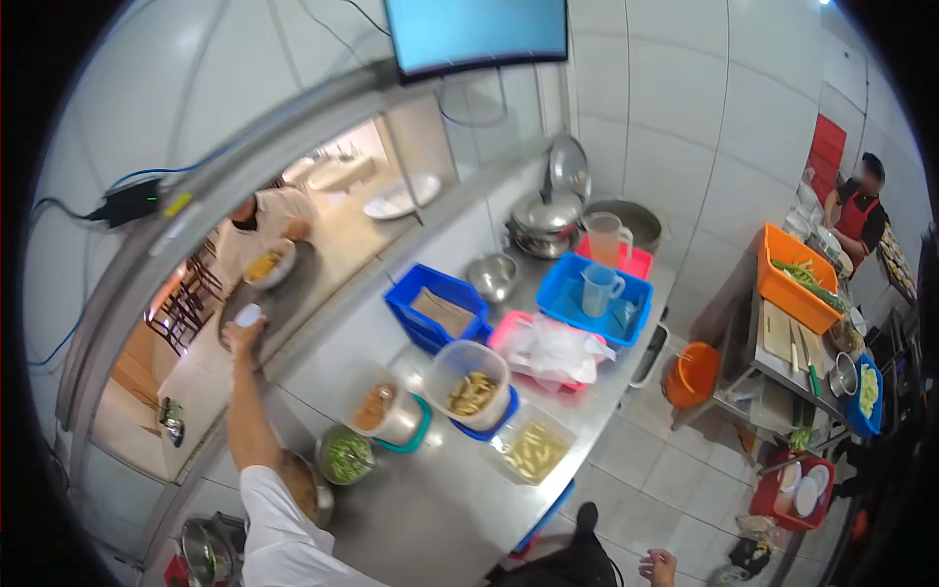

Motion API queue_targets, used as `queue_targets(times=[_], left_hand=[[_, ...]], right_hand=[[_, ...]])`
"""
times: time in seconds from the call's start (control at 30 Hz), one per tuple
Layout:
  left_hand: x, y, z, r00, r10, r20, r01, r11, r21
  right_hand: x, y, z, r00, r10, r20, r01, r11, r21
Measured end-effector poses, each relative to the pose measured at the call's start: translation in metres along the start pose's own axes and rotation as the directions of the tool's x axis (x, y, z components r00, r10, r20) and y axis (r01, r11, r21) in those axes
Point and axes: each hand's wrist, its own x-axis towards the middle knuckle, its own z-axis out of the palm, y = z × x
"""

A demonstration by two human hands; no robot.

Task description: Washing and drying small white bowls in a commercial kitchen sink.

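My left hand (pixel 242 334) reaches through the serving window and holds a small white cup or bowl (pixel 248 315) over a dark oval tray (pixel 301 282). A white bowl with yellow food (pixel 270 265) stands on that tray, near a person in a light top beyond the window. My right hand (pixel 658 567) hangs at the lower edge over the floor, its fingers partly curled; nothing shows in it. Before me on the steel table are a bowl of chopped greens (pixel 346 455), a tub of orange-brown food (pixel 378 407), a tub of brown pieces (pixel 473 392) and a container of pale green strips (pixel 535 451).
Blue bins (pixel 433 308), a light-blue basin (pixel 594 301) with plastic jugs and lidded pots (pixel 546 220) stand farther back. At right, a second table holds an orange crate (pixel 799 279) and knives (pixel 809 359); a person in a red apron stands behind. An orange bucket (pixel 691 374) is on the floor.
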Motion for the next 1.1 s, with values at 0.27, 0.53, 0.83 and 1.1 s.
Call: queue_targets(times=[0.27, 0.53, 0.83, 1.1], left_hand=[[-0.136, -0.004, -0.032, 0.850, 0.157, -0.502, -0.356, 0.875, -0.329], [-0.516, -0.134, 0.002, 0.804, -0.251, -0.538, 0.012, 0.913, -0.408], [-0.836, -0.171, 0.058, 0.362, -0.931, 0.049, 0.929, 0.364, 0.063], [-0.935, 0.003, 0.093, -0.020, -0.629, 0.777, 0.970, 0.175, 0.166]], right_hand=[[0.182, -0.224, 0.046, 0.823, -0.514, 0.241, 0.568, 0.756, -0.327], [0.299, -0.495, 0.207, 0.408, -0.863, 0.298, 0.903, 0.333, -0.272], [0.458, -0.628, 0.310, 0.355, -0.894, 0.273, 0.909, 0.261, -0.326], [0.484, -0.670, 0.326, 0.372, -0.774, 0.512, 0.900, 0.435, 0.004]])
